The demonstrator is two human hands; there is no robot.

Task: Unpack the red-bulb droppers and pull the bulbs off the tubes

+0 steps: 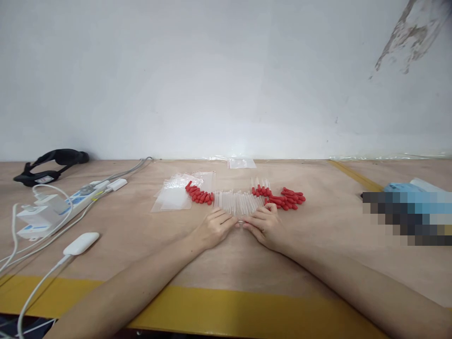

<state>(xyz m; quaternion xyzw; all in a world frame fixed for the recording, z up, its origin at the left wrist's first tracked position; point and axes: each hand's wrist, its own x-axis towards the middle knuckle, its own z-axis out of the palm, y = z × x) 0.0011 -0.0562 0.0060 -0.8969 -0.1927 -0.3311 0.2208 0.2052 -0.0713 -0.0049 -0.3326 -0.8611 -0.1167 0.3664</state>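
Observation:
At the table's middle my left hand [218,228] and my right hand [264,228] meet almost fingertip to fingertip. Both are closed, with a short stretch of thin clear tube [241,221] showing between them; the fingers hide the rest of it. Just beyond lies a row of clear thin tubes [238,201], side by side. Red rubber bulbs [202,196] lie to the row's left. More red bulbs [287,199] are heaped beyond my right hand. Several droppers [259,187], clear tubes with red bulbs on them, lie behind the row's right end.
Clear plastic bags [173,194] overlap left of the bulbs; another bag [242,163] lies near the wall. A power strip [76,202], cables, a white device [82,243] and a black strap [51,165] occupy the left. A blue package [406,188] lies right, beside a blurred area.

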